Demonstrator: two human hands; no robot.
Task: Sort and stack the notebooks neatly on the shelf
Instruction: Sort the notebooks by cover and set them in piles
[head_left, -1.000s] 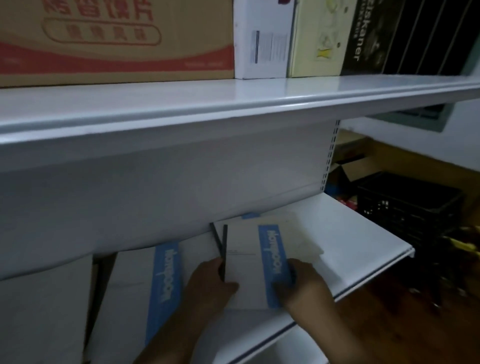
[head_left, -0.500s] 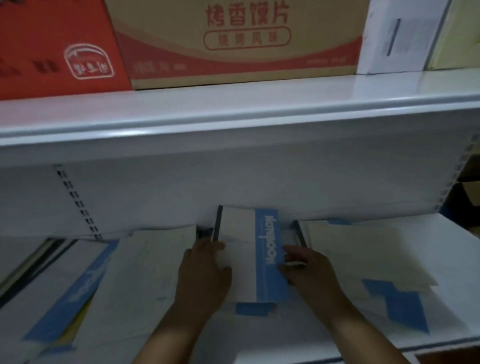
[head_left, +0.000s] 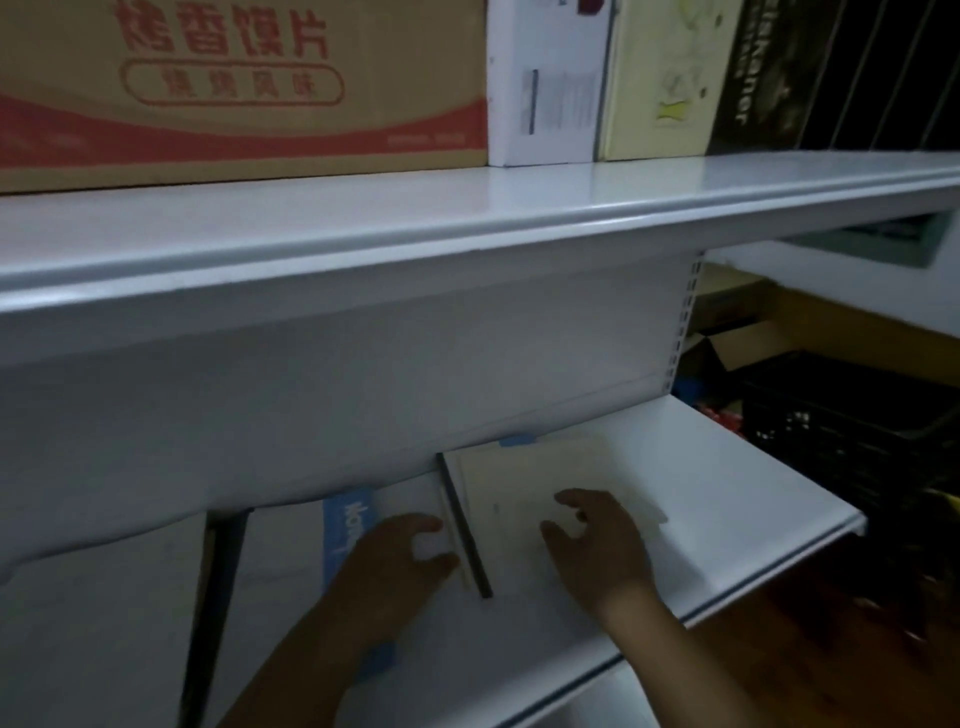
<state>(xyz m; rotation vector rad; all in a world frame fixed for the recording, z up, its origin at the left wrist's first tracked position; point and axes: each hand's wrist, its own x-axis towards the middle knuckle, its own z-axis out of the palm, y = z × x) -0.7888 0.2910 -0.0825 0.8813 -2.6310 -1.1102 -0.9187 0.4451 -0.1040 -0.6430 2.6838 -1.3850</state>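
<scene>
Above, carton (head_left: 234, 88) reading 烤香馍片, notebook (head_left: 345, 530) perhaps "Notebook"

1. A cardboard carton (head_left: 244, 88) with red Chinese lettering and a red band stands on the upper tier, at the left.
2. Just beside it on the right – a white box (head_left: 548, 83) with a printed label, then a pale yellow box (head_left: 662, 78), then a black box (head_left: 753, 78).
3. A black plastic crate (head_left: 852, 415) sits low at the right – an open cardboard box (head_left: 737, 343) behind it.
</scene>
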